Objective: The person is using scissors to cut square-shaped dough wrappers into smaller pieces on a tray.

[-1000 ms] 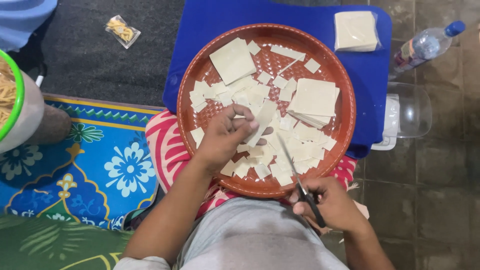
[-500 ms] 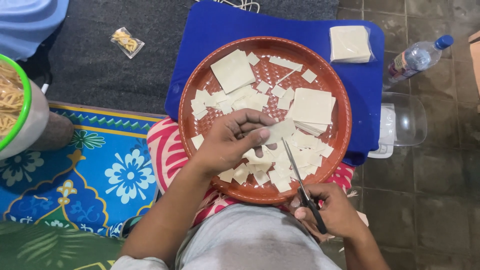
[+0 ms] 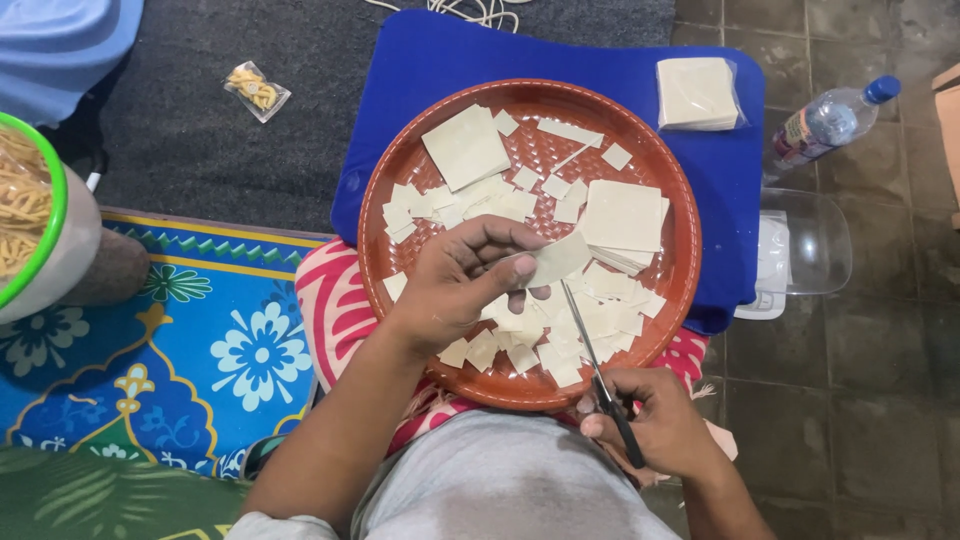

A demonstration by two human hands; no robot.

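Observation:
A round reddish-brown tray (image 3: 672, 180) rests on my lap, holding several pale square dough sheets and many small cut pieces. My left hand (image 3: 462, 282) pinches a strip of dough sheet (image 3: 556, 260) above the tray's middle. My right hand (image 3: 655, 428) grips black-handled scissors (image 3: 596, 370) at the tray's near edge, blades pointing up toward the strip. A stack of whole sheets (image 3: 621, 218) lies at the tray's right, another sheet (image 3: 465, 147) at the upper left.
A blue mat (image 3: 420, 70) lies under the tray. On it sits a wrapped pack of sheets (image 3: 696, 92). A water bottle (image 3: 828, 120) and a clear lid (image 3: 805, 250) are right. A green-rimmed tub of noodles (image 3: 30, 215) stands left, with a small packet (image 3: 256, 90) on grey carpet.
My left hand has lifted a dough strip off the pile and holds it out to the right. The scissors' blades have swung up to meet it.

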